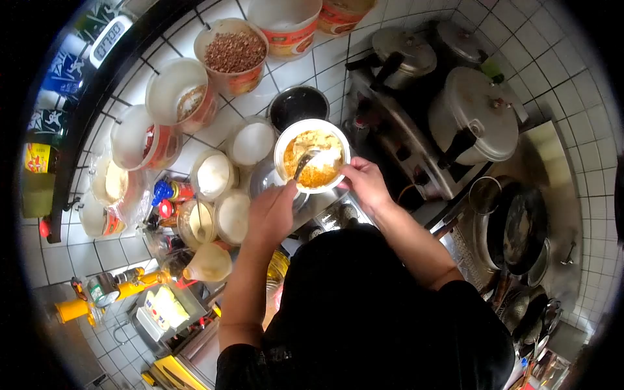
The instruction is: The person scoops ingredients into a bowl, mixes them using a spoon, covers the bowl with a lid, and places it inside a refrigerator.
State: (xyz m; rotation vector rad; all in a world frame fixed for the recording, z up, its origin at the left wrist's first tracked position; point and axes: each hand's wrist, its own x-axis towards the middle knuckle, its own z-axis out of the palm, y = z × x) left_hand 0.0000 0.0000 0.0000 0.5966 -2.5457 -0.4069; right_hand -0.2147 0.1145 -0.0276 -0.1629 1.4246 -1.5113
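Note:
A white bowl [281, 162] is held up in front of me, with yellow-orange and pale crumbly food and a patch of white powder in it. My right hand [365, 184] grips the bowl's right rim between thumb and fingers. At the near edge of the bowl, my left hand [274, 211] is closed round the handle of a metal spoon [304, 161]. The spoon's head rests in the food. Just beyond the bowl stands a dark round pot [299, 97]. Left of it are several tubs, among them a tub of white powder [253, 144].
Large buckets line the back left, one bucket [235, 57] holding reddish-brown bits. On the right, a stove [416, 153] carries a big pressure cooker [478, 110]. Black pans [525, 227] sit nearer me. A yellow pipe [71, 311] runs at lower left.

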